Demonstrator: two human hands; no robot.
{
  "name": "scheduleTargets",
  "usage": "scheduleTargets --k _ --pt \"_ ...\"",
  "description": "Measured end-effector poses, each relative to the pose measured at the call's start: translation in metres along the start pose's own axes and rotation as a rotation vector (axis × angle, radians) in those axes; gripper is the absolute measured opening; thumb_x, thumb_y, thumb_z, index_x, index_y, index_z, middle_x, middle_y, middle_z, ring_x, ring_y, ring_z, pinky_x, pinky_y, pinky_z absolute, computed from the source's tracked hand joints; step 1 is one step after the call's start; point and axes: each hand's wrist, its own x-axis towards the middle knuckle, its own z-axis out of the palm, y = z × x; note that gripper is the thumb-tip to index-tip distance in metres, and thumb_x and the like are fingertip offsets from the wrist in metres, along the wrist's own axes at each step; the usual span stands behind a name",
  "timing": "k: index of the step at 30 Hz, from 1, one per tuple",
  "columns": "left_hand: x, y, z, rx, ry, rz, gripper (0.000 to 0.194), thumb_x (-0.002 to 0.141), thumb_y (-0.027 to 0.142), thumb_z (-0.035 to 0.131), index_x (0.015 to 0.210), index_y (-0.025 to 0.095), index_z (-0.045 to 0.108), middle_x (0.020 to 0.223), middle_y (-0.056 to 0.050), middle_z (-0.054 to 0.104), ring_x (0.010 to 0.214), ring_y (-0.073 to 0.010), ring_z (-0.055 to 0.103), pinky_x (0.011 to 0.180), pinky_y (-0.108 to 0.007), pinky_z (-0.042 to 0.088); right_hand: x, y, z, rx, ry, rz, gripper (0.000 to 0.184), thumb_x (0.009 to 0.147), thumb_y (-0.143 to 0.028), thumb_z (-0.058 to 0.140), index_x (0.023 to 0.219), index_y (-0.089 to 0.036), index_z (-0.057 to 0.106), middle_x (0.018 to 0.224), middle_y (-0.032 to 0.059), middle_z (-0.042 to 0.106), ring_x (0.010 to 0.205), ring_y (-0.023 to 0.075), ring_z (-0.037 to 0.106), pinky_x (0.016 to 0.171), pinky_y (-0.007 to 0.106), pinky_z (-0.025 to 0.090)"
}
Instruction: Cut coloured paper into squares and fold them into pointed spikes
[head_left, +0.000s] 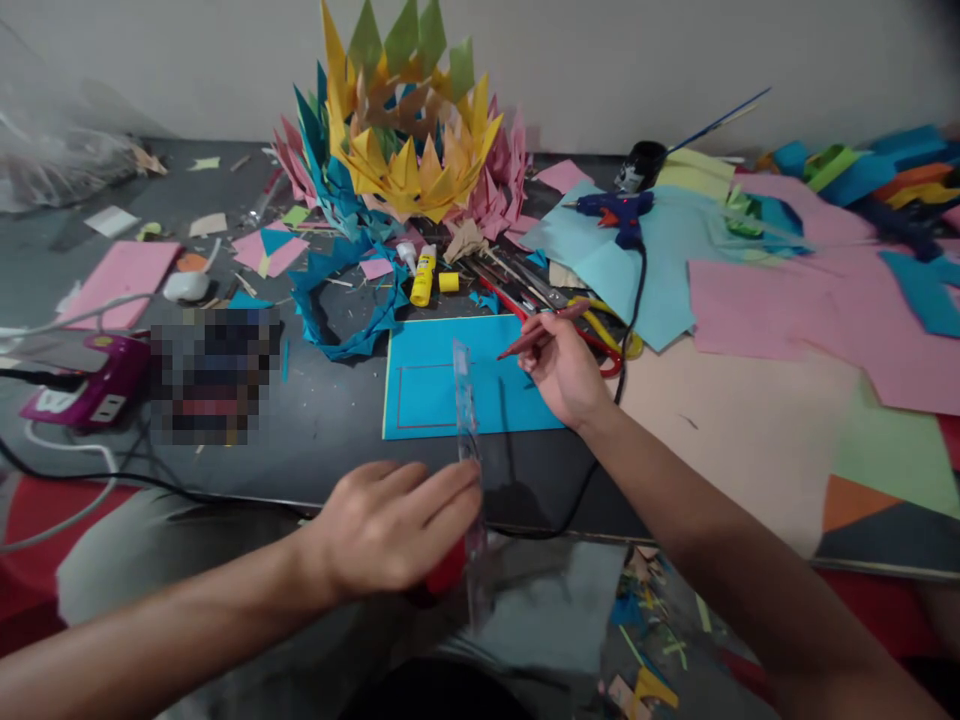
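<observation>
In my left hand is a clear plastic ruler, gripped near its lower part and reaching up over a blue sheet of paper. A rectangle is drawn in thin dark lines on the left part of that sheet. My right hand holds a reddish pen above the sheet's right side, its tip pointing left toward the ruler. Whether the tip touches the paper I cannot tell. Scissors with red handles lie partly behind my right hand. Beside the sheet sits a ring of folded blue paper.
Folded paper crowns are stacked at the back. A glue stick stands near its yellow cap. A glue gun with a black cord lies on light blue paper. Pink sheets cover the right; a purple power strip is left.
</observation>
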Motion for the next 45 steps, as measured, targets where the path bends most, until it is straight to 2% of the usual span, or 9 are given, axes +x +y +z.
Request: scheduleTargets --k 2,7,10,13,16,20,25,34,45 --pt "-0.004 -0.01 0.009 0.009 -0.006 -0.039 0.021 0.088 0.013 0.041 0.084 0.018 0.061 0.097 -0.001 0.07 0.062 -0.0109 0.063 0.048 -0.021 0.044 0.0 0.0 0.001 0.019 0.018 -0.006 0.022 0.073 -0.043 0.051 0.068 -0.021 0.053 0.054 -0.0029 0.051 0.049 0.0093 0.042 0.045 0.022 0.033" --pt "-0.013 -0.024 0.03 -0.072 -0.252 -0.163 0.025 0.086 0.01 0.041 0.096 0.019 0.061 0.11 -0.001 0.066 0.073 -0.0146 0.068 0.049 -0.023 0.049 0.0 0.0 0.001 0.042 0.03 -0.02 0.023 0.075 -0.044 0.05 0.072 -0.021 0.053 0.058 -0.0018 0.055 0.052 0.0096 0.046 0.044 0.022 0.034" --pt "-0.011 -0.026 0.031 -0.12 -0.305 -0.278 0.027 0.087 0.014 0.04 0.098 0.023 0.063 0.109 0.002 0.066 0.077 -0.0133 0.068 0.049 -0.021 0.049 0.0 0.002 0.001 0.013 0.012 -0.038 0.023 0.077 -0.043 0.049 0.072 -0.021 0.054 0.058 -0.0016 0.055 0.051 0.0093 0.046 0.045 0.022 0.034" --pt "-0.001 -0.028 0.031 -0.054 -0.304 -0.445 0.027 0.089 0.029 0.041 0.104 0.024 0.063 0.115 -0.002 0.063 0.078 -0.0155 0.068 0.048 -0.021 0.049 -0.002 0.006 0.001 -0.063 0.025 -0.094 0.023 0.08 -0.044 0.05 0.074 -0.021 0.054 0.057 -0.0026 0.053 0.052 0.0091 0.047 0.045 0.022 0.035" --pt "0.011 -0.03 0.034 0.031 -0.414 -0.527 0.047 0.086 0.049 0.041 0.122 0.021 0.053 0.13 -0.009 0.051 0.084 -0.0238 0.067 0.049 -0.028 0.051 -0.008 0.008 0.003 -0.225 0.012 -0.168 0.026 0.081 -0.046 0.051 0.079 -0.02 0.054 0.059 -0.0028 0.054 0.053 0.0089 0.048 0.048 0.021 0.038" --pt "0.017 -0.031 0.039 0.055 -0.531 -0.529 0.054 0.086 0.054 0.037 0.129 0.022 0.046 0.136 -0.009 0.043 0.082 -0.0275 0.066 0.054 -0.035 0.053 -0.016 0.007 0.006 -0.507 -0.067 -0.238 0.028 0.084 -0.047 0.047 0.083 -0.019 0.053 0.064 -0.0016 0.054 0.056 0.0097 0.051 0.052 0.023 0.04" --pt "0.018 -0.029 0.04 0.054 -0.544 -0.529 0.056 0.086 0.055 0.035 0.131 0.023 0.045 0.137 -0.009 0.042 0.083 -0.0289 0.066 0.055 -0.036 0.053 -0.018 0.009 0.006 -0.672 -0.113 -0.28 0.025 0.088 -0.043 0.043 0.083 -0.02 0.052 0.066 -0.0008 0.054 0.059 0.0114 0.052 0.053 0.024 0.039" --pt "0.02 -0.03 0.04 0.056 -0.569 -0.523 0.057 0.086 0.055 0.035 0.132 0.023 0.042 0.14 -0.006 0.038 0.085 -0.0285 0.065 0.056 -0.034 0.052 -0.018 0.01 0.006 -0.763 -0.123 -0.323 0.024 0.089 -0.042 0.041 0.083 -0.021 0.051 0.065 -0.0016 0.052 0.06 0.0126 0.053 0.055 0.025 0.038" --pt "0.023 -0.037 0.031 -0.002 -0.654 -0.483 0.072 0.077 0.067 0.04 0.136 0.025 0.036 0.141 -0.008 0.036 0.083 -0.0303 0.065 0.059 -0.036 0.052 -0.02 0.006 0.009 -0.825 -0.153 -0.343 0.023 0.089 -0.041 0.04 0.083 -0.021 0.051 0.07 -0.0004 0.056 0.057 0.0122 0.052 0.054 0.025 0.039"
